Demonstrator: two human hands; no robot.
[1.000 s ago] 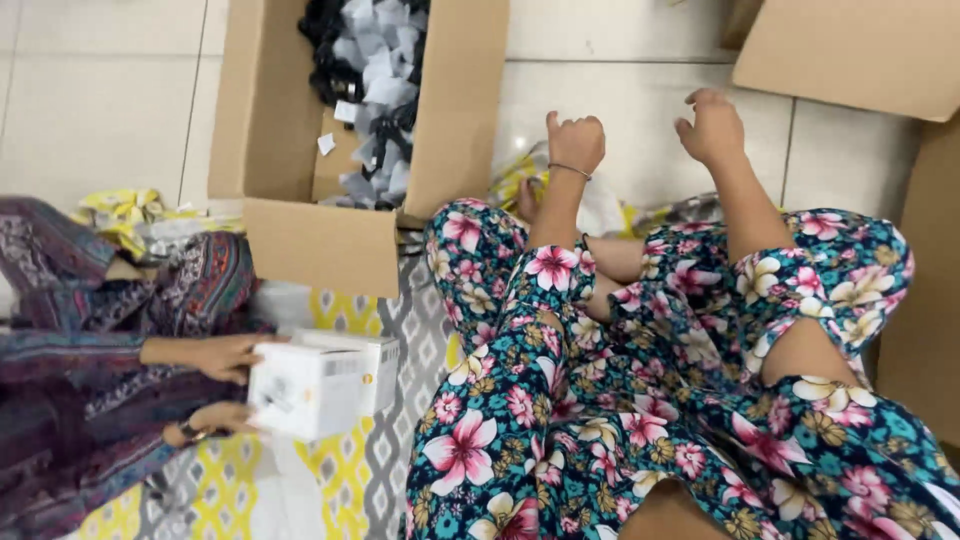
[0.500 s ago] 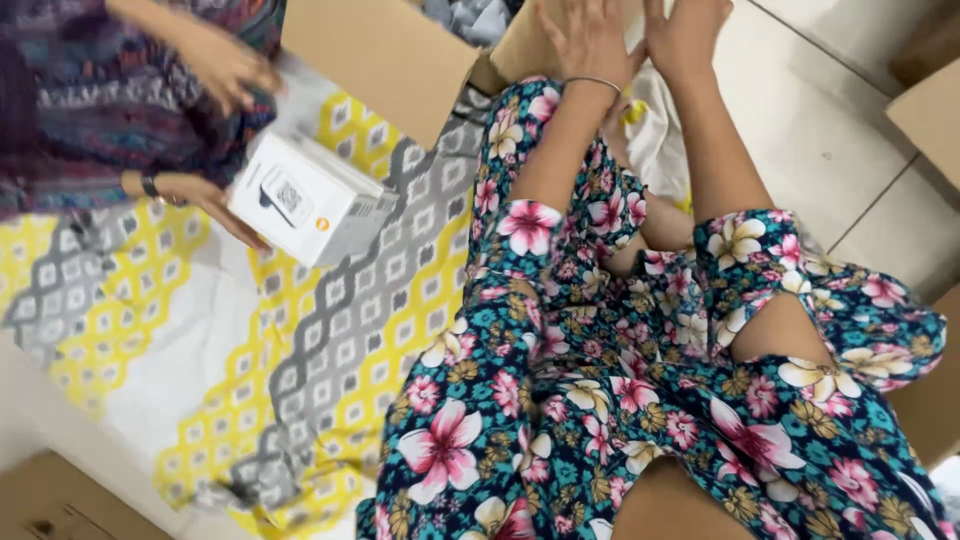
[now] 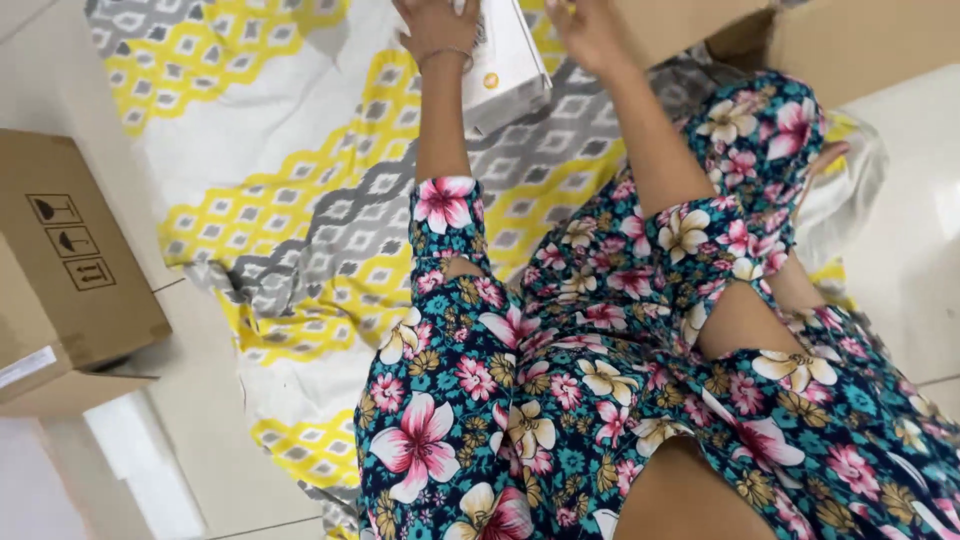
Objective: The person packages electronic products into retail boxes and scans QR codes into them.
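**White Carton Between Two Raised Hands, Head View**

Where both forearms reach toward the top of the frame, the left hand [image 3: 432, 25] lies against the near face of a white carton [image 3: 505, 62], with a thin bracelet [image 3: 445, 55] at its wrist. Its fingers are cut off by the frame edge, so their state cannot be determined. The right hand [image 3: 590, 28] is raised just right of the carton; its fingertips also leave the frame, and it is unclear whether it touches the carton or the brown cardboard behind it.

Surroundings: a large brown cardboard box [image 3: 800, 40] fills the upper right corner, directly behind the right hand. A patterned mat [image 3: 270, 190] in yellow, grey and white covers the floor beneath the carton and arms. A second brown cardboard box [image 3: 70, 260] stands at the left edge on the pale tiled floor [image 3: 190, 420]. The floral-print clothing [image 3: 600, 400] covers the lower half of the frame and hides the mat there.

Obstruction: the left wrist overlaps the left part of the carton; its upper end is out of frame.

Markings: the carton carries a small round yellow mark near its lower edge. The left box shows three square black-outlined handling symbols stacked on its side, and a white label strip low on its front.
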